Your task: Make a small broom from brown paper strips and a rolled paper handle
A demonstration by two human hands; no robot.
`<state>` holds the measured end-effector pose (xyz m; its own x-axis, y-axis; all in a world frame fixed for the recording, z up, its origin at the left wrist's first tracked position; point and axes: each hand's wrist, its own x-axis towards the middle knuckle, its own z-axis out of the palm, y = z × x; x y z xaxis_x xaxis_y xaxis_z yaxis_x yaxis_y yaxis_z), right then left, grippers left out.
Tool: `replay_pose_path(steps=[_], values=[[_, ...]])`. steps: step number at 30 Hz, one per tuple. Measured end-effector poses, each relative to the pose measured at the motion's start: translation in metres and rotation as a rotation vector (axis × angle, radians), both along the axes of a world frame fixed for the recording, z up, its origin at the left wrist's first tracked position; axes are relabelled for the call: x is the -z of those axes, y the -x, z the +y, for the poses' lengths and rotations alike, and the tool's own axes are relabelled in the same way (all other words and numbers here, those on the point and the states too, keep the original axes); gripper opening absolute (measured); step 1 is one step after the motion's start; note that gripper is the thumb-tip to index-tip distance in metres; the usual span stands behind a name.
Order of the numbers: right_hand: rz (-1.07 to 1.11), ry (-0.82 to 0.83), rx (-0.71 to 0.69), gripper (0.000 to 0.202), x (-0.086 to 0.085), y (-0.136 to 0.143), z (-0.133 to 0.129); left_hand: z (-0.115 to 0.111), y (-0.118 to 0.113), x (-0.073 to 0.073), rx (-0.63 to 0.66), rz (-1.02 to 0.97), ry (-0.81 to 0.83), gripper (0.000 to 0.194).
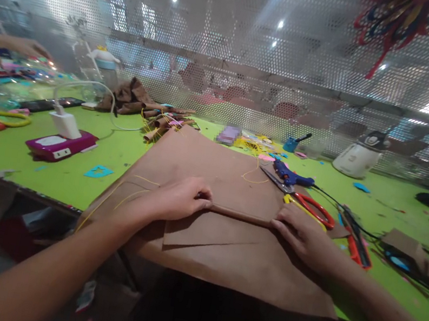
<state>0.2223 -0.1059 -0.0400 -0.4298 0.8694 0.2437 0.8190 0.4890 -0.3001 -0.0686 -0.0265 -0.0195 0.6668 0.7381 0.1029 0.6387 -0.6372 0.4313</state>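
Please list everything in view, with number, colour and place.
Paper roll: one, brown, centre.
Large paper: one, brown, under roll.
Table: one, green, underneath.
Paper tubes: several, brown, back left.
Glue gun: one, blue, right.
Scissors: one pair, orange, right.
Power strip: one, purple, left.
Plug: one, white, left.
Jug: one, white, back right.
Screen: one, grey, back.
Ornament: one, red, upper right.
Small things: many, mixed colours, scattered.
Other person's hands: two, far left.
Left grip: one, on roll.
Right grip: one, on roll.

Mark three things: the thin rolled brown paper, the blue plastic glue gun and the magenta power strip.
Thin rolled brown paper (240,216): head view, middle of the roll.
Blue plastic glue gun (290,175): head view, its body.
Magenta power strip (71,148): head view, the near side.
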Motion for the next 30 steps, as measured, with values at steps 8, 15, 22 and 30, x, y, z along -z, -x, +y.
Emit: replay_pose_path(steps=[8, 15, 22, 30], values=[[0.017, 0.016, 0.081, 0.022, -0.001, 0.001, 0.002, 0.010, -0.003, -0.005, 0.026, 0.064, 0.059, 0.023], [0.084, 0.035, 0.091, 0.020, -0.002, 0.002, 0.003, 0.015, -0.007, -0.013, 0.020, 0.125, 0.085, 0.022], [0.099, 0.064, 0.079, 0.023, -0.001, -0.001, 0.007, 0.011, -0.007, -0.009, -0.011, 0.096, 0.013, 0.020], [-0.093, 0.130, 0.083, 0.021, -0.010, -0.001, 0.016, 0.013, -0.008, -0.004, -0.004, 0.059, -0.002, 0.018]])
